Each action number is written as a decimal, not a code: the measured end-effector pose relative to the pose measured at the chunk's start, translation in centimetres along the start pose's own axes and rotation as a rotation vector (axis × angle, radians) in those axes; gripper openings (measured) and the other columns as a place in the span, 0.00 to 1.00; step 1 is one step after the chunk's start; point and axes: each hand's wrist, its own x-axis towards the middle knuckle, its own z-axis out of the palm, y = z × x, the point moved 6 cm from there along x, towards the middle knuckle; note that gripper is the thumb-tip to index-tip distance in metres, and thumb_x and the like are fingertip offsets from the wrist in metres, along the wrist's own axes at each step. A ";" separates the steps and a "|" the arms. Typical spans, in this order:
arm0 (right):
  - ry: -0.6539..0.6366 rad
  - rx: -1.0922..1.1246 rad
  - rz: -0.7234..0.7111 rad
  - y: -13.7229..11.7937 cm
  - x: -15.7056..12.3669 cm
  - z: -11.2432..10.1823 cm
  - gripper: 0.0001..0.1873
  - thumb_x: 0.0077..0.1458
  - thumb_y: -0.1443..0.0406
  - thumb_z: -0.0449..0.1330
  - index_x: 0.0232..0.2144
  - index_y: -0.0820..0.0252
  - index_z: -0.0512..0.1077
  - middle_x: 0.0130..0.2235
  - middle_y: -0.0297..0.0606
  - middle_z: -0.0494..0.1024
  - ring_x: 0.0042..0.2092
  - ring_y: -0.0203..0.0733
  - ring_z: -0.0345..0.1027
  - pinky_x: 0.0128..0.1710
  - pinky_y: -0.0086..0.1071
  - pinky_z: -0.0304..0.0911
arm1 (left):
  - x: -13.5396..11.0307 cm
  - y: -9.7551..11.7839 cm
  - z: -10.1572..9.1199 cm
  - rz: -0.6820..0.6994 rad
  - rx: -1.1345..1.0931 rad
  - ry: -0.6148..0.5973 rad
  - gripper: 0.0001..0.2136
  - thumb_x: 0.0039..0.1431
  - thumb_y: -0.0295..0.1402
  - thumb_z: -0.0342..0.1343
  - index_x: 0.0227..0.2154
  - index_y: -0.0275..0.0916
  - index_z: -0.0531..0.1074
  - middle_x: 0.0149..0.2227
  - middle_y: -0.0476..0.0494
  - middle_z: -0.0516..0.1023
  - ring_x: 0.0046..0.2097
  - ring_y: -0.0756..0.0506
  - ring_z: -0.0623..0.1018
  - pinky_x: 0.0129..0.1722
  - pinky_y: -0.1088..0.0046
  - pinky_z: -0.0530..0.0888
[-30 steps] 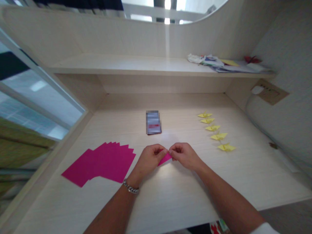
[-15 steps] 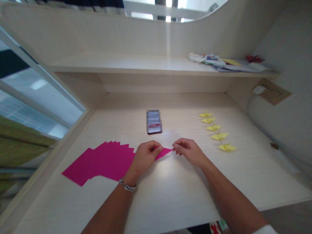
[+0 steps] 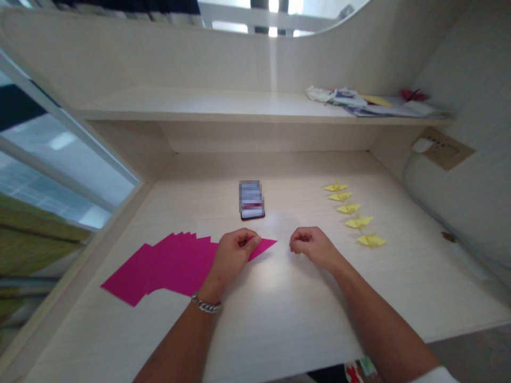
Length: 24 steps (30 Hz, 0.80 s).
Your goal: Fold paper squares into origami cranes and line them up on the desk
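Observation:
My left hand [image 3: 232,254] is closed on a folded magenta paper [image 3: 262,247], whose pointed end sticks out to the right over the desk [image 3: 279,308]. My right hand [image 3: 313,246] rests a little to the right of that tip, fingers curled, nothing visible in it. A fanned stack of magenta paper sheets [image 3: 163,266] lies just left of my left hand. A silver bracelet sits on my left wrist.
A phone [image 3: 251,200] lies behind the hands at mid-desk. Several yellow paper cranes [image 3: 353,213] form a row at the right. The upper shelf [image 3: 199,106] holds papers and a red paper crane [image 3: 413,96] at the right. A wall socket with a cable is at far right.
My hands have come apart: the right hand let go of the folded magenta paper and drew right, while the left hand carried the paper slightly left and toward the stack.

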 end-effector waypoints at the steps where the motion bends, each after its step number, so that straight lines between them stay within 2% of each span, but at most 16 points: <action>1: 0.032 0.042 0.007 0.0 0.0 -0.4 0.04 0.44 0.68 0.57 0.23 0.62 0.73 0.22 0.33 0.74 0.25 0.35 0.64 0.27 0.28 0.59 | 0.1 -0.1 -0.2 -0.020 -0.022 0.024 0.09 0.51 0.37 0.57 0.23 0.36 0.74 0.23 0.47 0.73 0.26 0.49 0.69 0.26 0.75 0.65; 3: 0.070 0.116 -0.016 -0.3 0.1 -0.4 0.06 0.47 0.64 0.58 0.26 0.62 0.73 0.25 0.35 0.75 0.26 0.35 0.65 0.29 0.29 0.60 | 0.1 -0.1 -0.1 -0.041 -0.051 0.043 0.10 0.51 0.37 0.57 0.24 0.35 0.74 0.23 0.47 0.74 0.26 0.49 0.69 0.26 0.75 0.65; 5: 0.042 0.136 -0.053 -0.7 0.1 0.6 0.08 0.48 0.62 0.59 0.30 0.62 0.73 0.27 0.36 0.74 0.28 0.36 0.66 0.29 0.29 0.60 | 0.0 0.2 0.5 -0.038 -0.068 0.016 0.10 0.52 0.38 0.56 0.25 0.35 0.74 0.24 0.47 0.74 0.26 0.49 0.70 0.27 0.75 0.66; 10: 0.041 0.053 -0.083 -1.0 -0.2 2.4 0.06 0.50 0.64 0.58 0.27 0.61 0.72 0.24 0.33 0.72 0.27 0.34 0.63 0.28 0.28 0.58 | -0.5 1.0 2.4 -0.004 -0.046 -0.123 0.10 0.54 0.36 0.54 0.26 0.35 0.75 0.26 0.46 0.76 0.29 0.48 0.72 0.30 0.74 0.68; 14: 0.004 0.003 -0.087 -0.9 -0.2 2.2 0.05 0.50 0.65 0.58 0.26 0.61 0.72 0.25 0.33 0.72 0.27 0.34 0.62 0.27 0.27 0.57 | -0.8 0.9 3.0 0.013 -0.005 -0.226 0.08 0.53 0.33 0.53 0.26 0.36 0.75 0.26 0.46 0.76 0.29 0.48 0.72 0.30 0.74 0.67; 17: 0.000 0.101 -0.069 -0.8 -0.1 1.0 0.05 0.48 0.65 0.59 0.25 0.62 0.71 0.24 0.33 0.72 0.27 0.34 0.63 0.28 0.28 0.58 | -0.8 0.5 2.8 0.001 -0.001 -0.233 0.06 0.51 0.29 0.53 0.25 0.35 0.75 0.24 0.48 0.75 0.27 0.50 0.71 0.28 0.75 0.66; 20: 0.063 0.192 -0.051 -0.5 0.1 -0.1 0.07 0.48 0.64 0.60 0.25 0.63 0.70 0.24 0.33 0.72 0.26 0.34 0.64 0.29 0.29 0.60 | -0.6 0.0 2.4 -0.020 -0.013 -0.215 0.06 0.50 0.27 0.54 0.24 0.35 0.75 0.24 0.48 0.75 0.27 0.50 0.71 0.28 0.76 0.66; 22: 0.026 0.221 -0.036 -0.2 0.2 0.6 0.08 0.49 0.62 0.60 0.27 0.63 0.70 0.25 0.34 0.72 0.26 0.34 0.64 0.28 0.29 0.60 | -0.4 -0.1 2.3 -0.023 -0.032 -0.195 0.06 0.51 0.29 0.54 0.25 0.35 0.76 0.24 0.48 0.75 0.27 0.50 0.71 0.28 0.76 0.66; 24: -0.070 0.254 -0.017 0.1 0.2 2.1 0.09 0.48 0.62 0.61 0.31 0.62 0.70 0.25 0.33 0.72 0.26 0.34 0.64 0.26 0.28 0.60 | -0.5 0.0 2.5 -0.016 -0.049 -0.189 0.07 0.52 0.31 0.54 0.27 0.35 0.77 0.24 0.48 0.76 0.27 0.50 0.71 0.28 0.76 0.66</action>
